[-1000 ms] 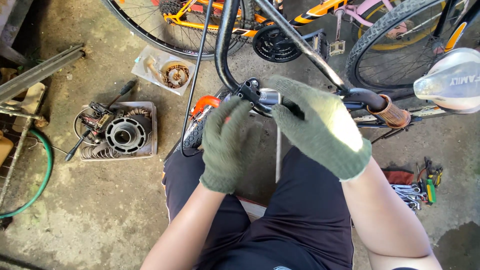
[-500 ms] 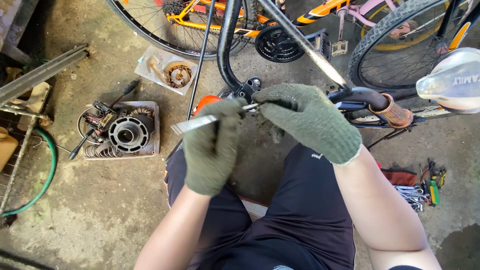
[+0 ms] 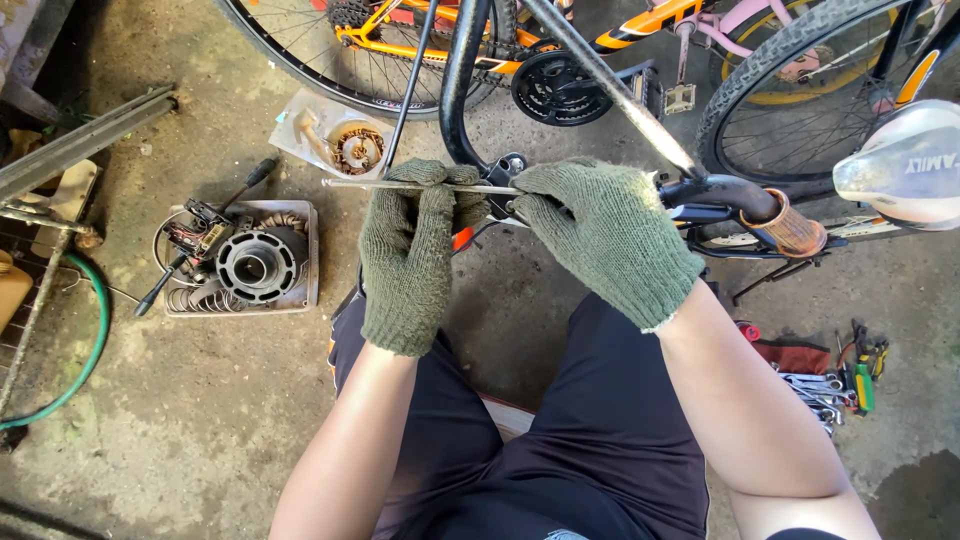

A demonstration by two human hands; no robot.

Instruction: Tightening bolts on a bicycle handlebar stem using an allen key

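You have two gloved hands, left hand (image 3: 410, 250) and right hand (image 3: 605, 235), on one thin metal rod (image 3: 400, 184). On the floor: two trays of parts (image 3: 300, 290) (image 3: 290, 130), one green hose (image 3: 85, 350).

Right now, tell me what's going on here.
A person sits on the concrete floor beside a bicycle, wearing green knit gloves. The left hand grips a thin metal rod held level, and the right hand closes over its other end at the black handlebar clamp. To the left lies a tray of engine parts, a green hose curves nearby, and wrenches lie to the right.
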